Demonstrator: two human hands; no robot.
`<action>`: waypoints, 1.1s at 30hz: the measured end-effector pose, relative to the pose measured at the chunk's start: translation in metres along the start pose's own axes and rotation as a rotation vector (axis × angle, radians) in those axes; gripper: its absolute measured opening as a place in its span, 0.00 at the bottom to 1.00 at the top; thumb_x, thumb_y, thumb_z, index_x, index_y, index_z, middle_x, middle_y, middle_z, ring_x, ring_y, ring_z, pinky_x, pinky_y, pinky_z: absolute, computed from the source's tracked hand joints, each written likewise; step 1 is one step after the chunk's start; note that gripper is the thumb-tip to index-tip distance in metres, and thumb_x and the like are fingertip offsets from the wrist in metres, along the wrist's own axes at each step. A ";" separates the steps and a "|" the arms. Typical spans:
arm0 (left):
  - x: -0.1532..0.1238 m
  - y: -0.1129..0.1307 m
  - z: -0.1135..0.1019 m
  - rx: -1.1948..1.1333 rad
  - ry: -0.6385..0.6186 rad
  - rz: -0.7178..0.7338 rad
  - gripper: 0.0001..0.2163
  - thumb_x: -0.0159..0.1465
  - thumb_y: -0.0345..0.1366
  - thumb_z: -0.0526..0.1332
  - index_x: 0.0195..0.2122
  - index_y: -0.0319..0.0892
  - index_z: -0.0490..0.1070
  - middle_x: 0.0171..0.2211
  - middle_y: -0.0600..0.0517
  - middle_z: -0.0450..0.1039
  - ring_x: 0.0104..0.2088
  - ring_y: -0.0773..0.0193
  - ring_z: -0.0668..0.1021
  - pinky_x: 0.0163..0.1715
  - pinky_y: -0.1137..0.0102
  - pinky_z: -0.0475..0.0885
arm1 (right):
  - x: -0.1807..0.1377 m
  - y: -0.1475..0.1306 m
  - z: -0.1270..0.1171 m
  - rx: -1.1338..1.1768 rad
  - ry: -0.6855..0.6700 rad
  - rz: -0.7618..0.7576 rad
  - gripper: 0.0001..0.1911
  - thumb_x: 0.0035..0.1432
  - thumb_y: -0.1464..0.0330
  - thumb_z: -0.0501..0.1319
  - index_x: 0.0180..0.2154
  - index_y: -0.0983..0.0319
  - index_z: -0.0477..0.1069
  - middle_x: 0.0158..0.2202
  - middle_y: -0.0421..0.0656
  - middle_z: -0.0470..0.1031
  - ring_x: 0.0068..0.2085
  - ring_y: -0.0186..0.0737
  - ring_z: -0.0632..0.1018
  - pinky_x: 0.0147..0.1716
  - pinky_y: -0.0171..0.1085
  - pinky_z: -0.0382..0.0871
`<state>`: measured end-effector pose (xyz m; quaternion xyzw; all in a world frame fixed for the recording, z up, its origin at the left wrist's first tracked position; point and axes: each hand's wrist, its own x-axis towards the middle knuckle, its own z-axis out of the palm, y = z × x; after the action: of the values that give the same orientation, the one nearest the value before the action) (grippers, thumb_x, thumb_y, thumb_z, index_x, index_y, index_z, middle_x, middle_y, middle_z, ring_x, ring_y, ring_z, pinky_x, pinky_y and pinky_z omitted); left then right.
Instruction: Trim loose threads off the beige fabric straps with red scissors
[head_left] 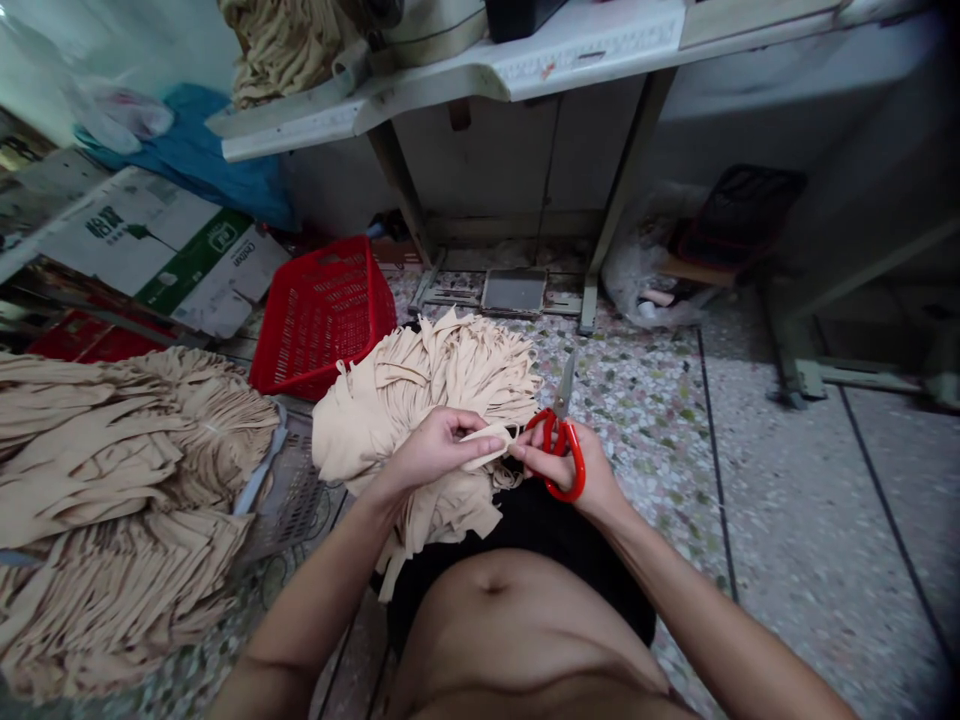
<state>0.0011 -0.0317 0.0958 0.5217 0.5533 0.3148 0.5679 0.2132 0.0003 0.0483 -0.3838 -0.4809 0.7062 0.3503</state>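
Pinches a beige strip [484, 447] above the lap [547, 535] with left hand [435, 447], holding red-handled scissors [576, 470] in right hand [596, 475]. Has beige bundles [112, 450] heaped in a perforated crate [298, 485] leftward, a red basket [319, 320] ahead.

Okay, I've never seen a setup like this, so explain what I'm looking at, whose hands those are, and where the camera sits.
There's one picture, from a camera worn on the person's head, looking forward and down. No machine arms here: those are the wearer's own bare hands. The left hand holds a beige cloth piece; the right hand has red-handled scissors hooked in it, blades pointing away, its fingertips at the cloth's end. A bundle of beige cloth lies at the lap. Beyond it stands a red basket, and more cloth is piled on the left.
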 end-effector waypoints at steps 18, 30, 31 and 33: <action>0.006 -0.003 -0.015 -0.147 0.160 -0.059 0.16 0.58 0.46 0.73 0.32 0.35 0.80 0.25 0.52 0.74 0.25 0.70 0.70 0.27 0.75 0.62 | -0.026 0.037 -0.007 -0.375 -0.487 -0.123 0.22 0.73 0.50 0.51 0.38 0.59 0.68 0.30 0.40 0.73 0.31 0.39 0.74 0.32 0.35 0.67; 0.002 -0.010 -0.011 -0.145 0.105 -0.102 0.16 0.59 0.46 0.73 0.35 0.35 0.81 0.29 0.50 0.78 0.26 0.69 0.73 0.27 0.76 0.64 | -0.021 0.041 -0.004 -0.398 -0.401 -0.107 0.23 0.69 0.47 0.56 0.34 0.60 0.66 0.27 0.37 0.72 0.28 0.36 0.71 0.28 0.33 0.63; 0.002 -0.010 -0.010 -0.137 0.110 -0.097 0.16 0.59 0.46 0.73 0.34 0.35 0.81 0.28 0.50 0.78 0.26 0.69 0.73 0.27 0.76 0.63 | -0.021 0.041 -0.004 -0.391 -0.393 -0.103 0.24 0.69 0.47 0.56 0.34 0.60 0.66 0.27 0.37 0.71 0.28 0.36 0.70 0.28 0.33 0.62; 0.003 -0.010 -0.008 -0.128 0.116 -0.091 0.16 0.58 0.46 0.73 0.34 0.35 0.81 0.28 0.50 0.78 0.27 0.68 0.73 0.28 0.75 0.64 | -0.022 0.041 -0.004 -0.372 -0.385 -0.087 0.25 0.68 0.46 0.57 0.33 0.60 0.66 0.26 0.37 0.71 0.28 0.35 0.70 0.27 0.32 0.62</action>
<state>-0.0079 -0.0294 0.0872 0.4398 0.5871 0.3531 0.5808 0.2212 -0.0288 0.0131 -0.2792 -0.6761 0.6500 0.2061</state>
